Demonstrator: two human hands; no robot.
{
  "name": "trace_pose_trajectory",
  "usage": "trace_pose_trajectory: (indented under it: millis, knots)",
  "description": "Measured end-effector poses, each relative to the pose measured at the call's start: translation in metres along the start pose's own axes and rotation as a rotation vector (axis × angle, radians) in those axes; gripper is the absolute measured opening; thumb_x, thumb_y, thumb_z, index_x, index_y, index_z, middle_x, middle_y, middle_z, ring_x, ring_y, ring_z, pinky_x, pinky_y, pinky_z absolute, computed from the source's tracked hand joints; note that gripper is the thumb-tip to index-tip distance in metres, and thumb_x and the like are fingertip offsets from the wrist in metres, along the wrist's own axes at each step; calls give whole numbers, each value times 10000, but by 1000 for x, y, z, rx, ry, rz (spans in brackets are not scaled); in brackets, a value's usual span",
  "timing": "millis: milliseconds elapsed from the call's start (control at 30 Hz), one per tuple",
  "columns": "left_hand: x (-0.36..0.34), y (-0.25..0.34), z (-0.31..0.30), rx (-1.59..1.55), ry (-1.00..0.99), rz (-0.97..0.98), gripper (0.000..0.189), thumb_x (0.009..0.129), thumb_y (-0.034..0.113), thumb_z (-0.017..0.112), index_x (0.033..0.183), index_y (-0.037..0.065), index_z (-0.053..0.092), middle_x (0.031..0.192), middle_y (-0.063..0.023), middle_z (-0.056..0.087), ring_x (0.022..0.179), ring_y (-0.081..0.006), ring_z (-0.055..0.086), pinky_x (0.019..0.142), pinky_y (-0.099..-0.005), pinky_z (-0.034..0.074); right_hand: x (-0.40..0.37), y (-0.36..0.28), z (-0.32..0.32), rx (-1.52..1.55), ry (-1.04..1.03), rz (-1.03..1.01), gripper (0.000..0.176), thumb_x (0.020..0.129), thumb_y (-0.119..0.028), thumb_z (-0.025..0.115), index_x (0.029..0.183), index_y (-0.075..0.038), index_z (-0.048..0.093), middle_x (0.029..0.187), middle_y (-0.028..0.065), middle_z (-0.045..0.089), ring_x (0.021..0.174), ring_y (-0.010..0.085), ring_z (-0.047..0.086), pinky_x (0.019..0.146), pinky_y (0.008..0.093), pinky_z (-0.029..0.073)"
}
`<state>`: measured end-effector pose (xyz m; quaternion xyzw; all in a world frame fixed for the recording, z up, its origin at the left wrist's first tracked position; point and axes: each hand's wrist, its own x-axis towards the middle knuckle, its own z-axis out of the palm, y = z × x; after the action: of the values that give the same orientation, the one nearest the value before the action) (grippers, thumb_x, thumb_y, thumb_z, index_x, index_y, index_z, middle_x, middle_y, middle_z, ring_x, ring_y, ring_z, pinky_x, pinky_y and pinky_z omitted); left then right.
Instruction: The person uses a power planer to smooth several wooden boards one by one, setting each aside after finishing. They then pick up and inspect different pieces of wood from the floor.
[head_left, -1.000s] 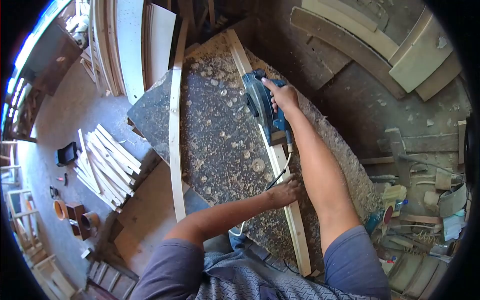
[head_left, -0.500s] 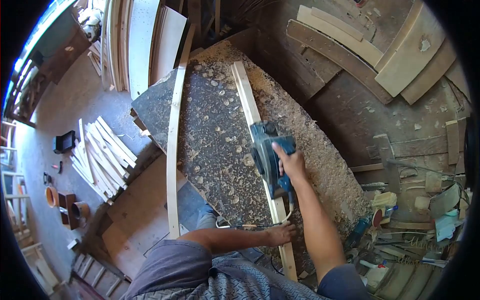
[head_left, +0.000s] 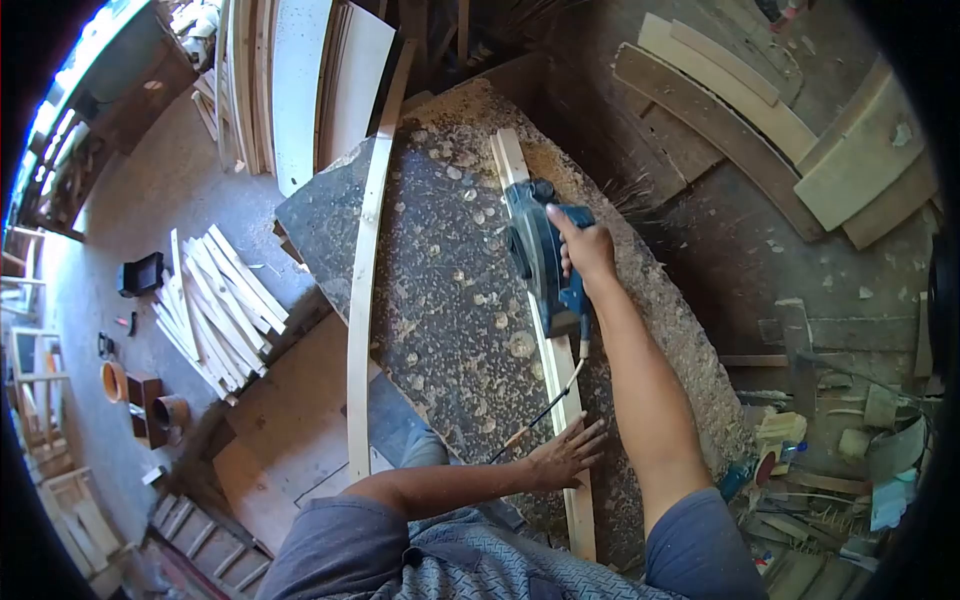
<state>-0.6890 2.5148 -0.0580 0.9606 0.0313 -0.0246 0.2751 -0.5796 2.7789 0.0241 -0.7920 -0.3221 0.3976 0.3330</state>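
Note:
My right hand (head_left: pixel 586 250) is wrapped round the handle of a blue-green electric planer (head_left: pixel 543 285). The planer rests on a long pale wooden strip (head_left: pixel 562 385), with the strip's far end showing beyond it. My left hand (head_left: pixel 568 456) lies on the near part of the same strip, fingers spread and nothing gripped. A power cord (head_left: pixel 540 412) runs from the planer's rear down past my left hand. Beneath the strip is a dark, speckled work surface (head_left: pixel 440 300) scattered with shavings.
A second long wooden strip (head_left: pixel 366 260) lies along the left side of the surface. Several cut strips (head_left: pixel 215 315) are heaped on the floor at left, near a black tray (head_left: pixel 140 274). Wide curved boards (head_left: pixel 300 90) stand at the back left; more planks (head_left: pixel 735 85) lie at right.
My right hand and the planer have moved forward along the strip. My left hand's fingers, bent before, are now spread on the wood. The view has shifted slightly.

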Motion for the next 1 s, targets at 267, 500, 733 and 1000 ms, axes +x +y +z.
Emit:
trace_pose_trajectory:
  millis: [267, 500, 733, 1000]
  knots:
    - [-1, -20, 6, -135, 27, 84, 746, 905, 518, 514, 1451, 33, 362, 1574, -120, 207, 1478, -305, 59, 1203, -526, 16, 106, -65, 42, -24, 22, -55, 606, 762, -574, 728, 608, -8, 575, 564, 72, 574, 445, 159, 566, 420, 307, 469]
    - [1, -30, 4, -160, 6, 128, 732, 897, 515, 518, 1443, 48, 380, 1550, -112, 269, 1475, -298, 77, 1202, -516, 11, 156, -110, 70, 9, 7, -80, 521, 747, -541, 755, 664, -77, 532, 578, 16, 521, 446, 122, 506, 443, 285, 437]
    - [4, -31, 29, -153, 93, 128, 703, 910, 520, 486, 1449, 79, 385, 1550, -103, 278, 1479, -287, 62, 1200, -505, -23, 193, -123, 90, 84, -6, -206, 511, 756, -511, 763, 673, -48, 564, 575, 33, 540, 447, 131, 519, 426, 284, 440]
    - [-45, -7, -37, -494, 186, 167, 561, 891, 354, 627, 1354, 62, 505, 1422, -172, 449, 1342, -346, 366, 1110, -504, 288, -25, -12, 0, 362, 28, -263, 366, 844, -393, 729, 725, -79, 583, 547, 14, 526, 412, 120, 480, 401, 282, 373]
